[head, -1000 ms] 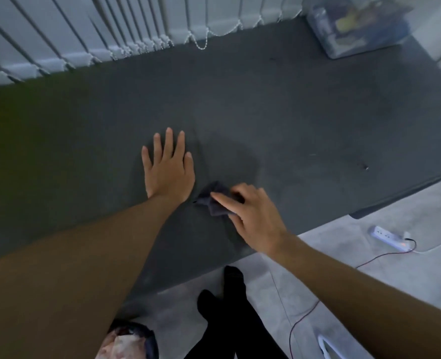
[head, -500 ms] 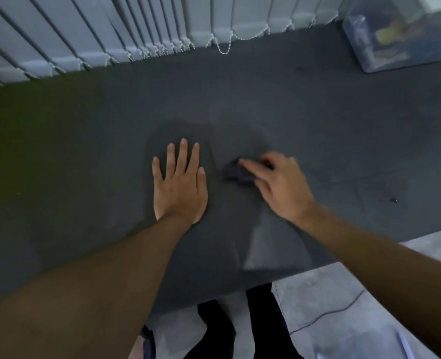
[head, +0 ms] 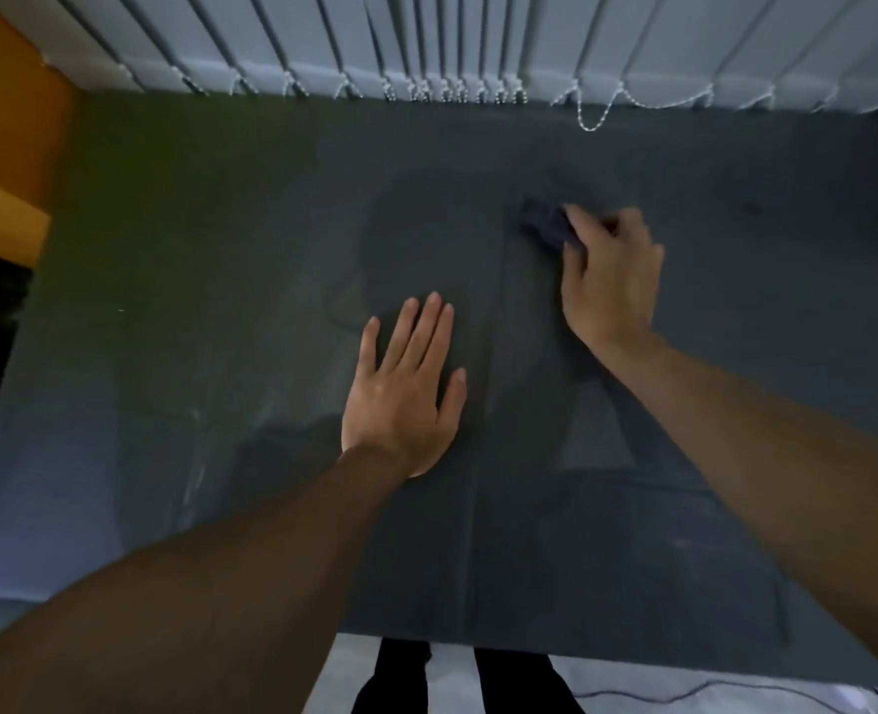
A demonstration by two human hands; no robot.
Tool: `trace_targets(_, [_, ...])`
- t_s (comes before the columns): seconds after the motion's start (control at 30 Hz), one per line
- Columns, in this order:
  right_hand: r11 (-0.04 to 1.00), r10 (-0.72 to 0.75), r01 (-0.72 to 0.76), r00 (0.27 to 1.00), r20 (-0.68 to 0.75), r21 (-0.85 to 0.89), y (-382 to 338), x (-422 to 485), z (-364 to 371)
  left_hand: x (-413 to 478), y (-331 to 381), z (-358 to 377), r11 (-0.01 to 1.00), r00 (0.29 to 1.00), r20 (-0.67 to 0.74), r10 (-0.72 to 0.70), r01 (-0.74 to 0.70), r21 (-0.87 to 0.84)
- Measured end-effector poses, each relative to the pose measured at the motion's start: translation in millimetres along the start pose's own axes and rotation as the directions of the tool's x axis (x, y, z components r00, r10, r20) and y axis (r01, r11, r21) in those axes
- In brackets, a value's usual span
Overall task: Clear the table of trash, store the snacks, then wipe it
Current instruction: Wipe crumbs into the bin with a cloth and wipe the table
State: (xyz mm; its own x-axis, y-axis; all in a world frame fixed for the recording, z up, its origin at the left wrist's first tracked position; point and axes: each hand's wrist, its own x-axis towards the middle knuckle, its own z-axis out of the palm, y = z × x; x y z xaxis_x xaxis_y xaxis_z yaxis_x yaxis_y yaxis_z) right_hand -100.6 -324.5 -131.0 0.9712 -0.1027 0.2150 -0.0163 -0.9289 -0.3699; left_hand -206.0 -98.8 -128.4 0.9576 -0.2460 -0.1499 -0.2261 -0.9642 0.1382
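Plainly, the cloth (head: 544, 225) is a small dark rag bunched under the fingertips (head: 578, 219) of the right hand (head: 609, 280). It sits beyond the left hand (head: 406, 389) and off to its right on the grey worktop (head: 220, 239). The grip is narrow: though blurred, the fingers appear to curl over the rag's near edge and press it down. It looks soft, light and limp, so it should fold and slide easily. Holding it bunched from above suits wiping. The left hand lies flat, fingers straight, holding nothing.
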Motion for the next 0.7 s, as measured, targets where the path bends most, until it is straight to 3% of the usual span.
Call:
trace_targets(0.07, [0.992,-0.124,0.123,0.992,0.026,0.024,-19.1,-1.1,6.8,0.9,-0.3,-2.0,1.000,1.000,0.003,-0.008,0.008,0.005])
trace_targets(0.13, [0.929,-0.371,0.369,0.924,0.095,0.037,-28.1,-12.7,10.5,0.4,-0.8,-2.8,1.000,1.000,-0.001,-0.006,0.006,0.011])
trace_targets(0.2, [0.869,-0.494,0.492,0.857,0.147,0.051,-20.0,-2.1,9.5,-0.7,-1.3,-3.7,1.000,1.000,-0.002,0.003,-0.003,0.000])
trace_targets(0.27, [0.897,-0.438,0.441,0.893,0.100,-0.010,-6.9,29.9,13.4,-0.4,-1.2,-3.9,1.000,1.000,-0.012,-0.001,0.001,-0.017])
trace_targets(0.37, [0.994,-0.100,0.100,0.995,0.006,-0.040,7.3,79.8,19.2,-0.7,-0.2,-4.5,1.000,1.000,-0.017,-0.007,0.006,-0.012])
trace_targets(0.43, [0.998,0.068,-0.068,0.998,-0.001,0.009,-3.8,85.3,21.7,-0.6,-0.1,-4.9,1.000,0.999,-0.042,0.001,-0.001,-0.002])
trace_targets(0.47, [0.999,0.044,-0.045,0.999,0.008,0.026,-12.1,78.2,23.1,-0.5,-0.2,-5.4,1.000,0.999,-0.054,0.006,-0.006,-0.002])
trace_targets(0.53, [0.980,-0.190,0.187,0.980,0.064,0.063,-24.7,54.8,23.3,-0.8,-0.7,-5.6,1.000,0.998,-0.064,0.013,-0.013,0.001])
trace_targets(0.6, [0.906,-0.422,0.413,0.897,0.133,0.091,-19.1,46.9,21.3,-0.6,-0.5,-5.4,1.000,0.998,-0.065,0.017,-0.016,0.011])
trace_targets(0.63, [0.891,-0.453,0.449,0.881,0.135,0.066,-11.6,55.8,20.2,-0.5,0.0,-5.5,1.000,0.998,-0.065,0.017,-0.016,0.014])
trace_targets(0.7, [0.944,-0.326,0.329,0.943,0.072,-0.028,2.6,79.3,22.1,-0.8,0.2,-5.4,1.000,0.998,-0.063,0.016,-0.015,0.019])
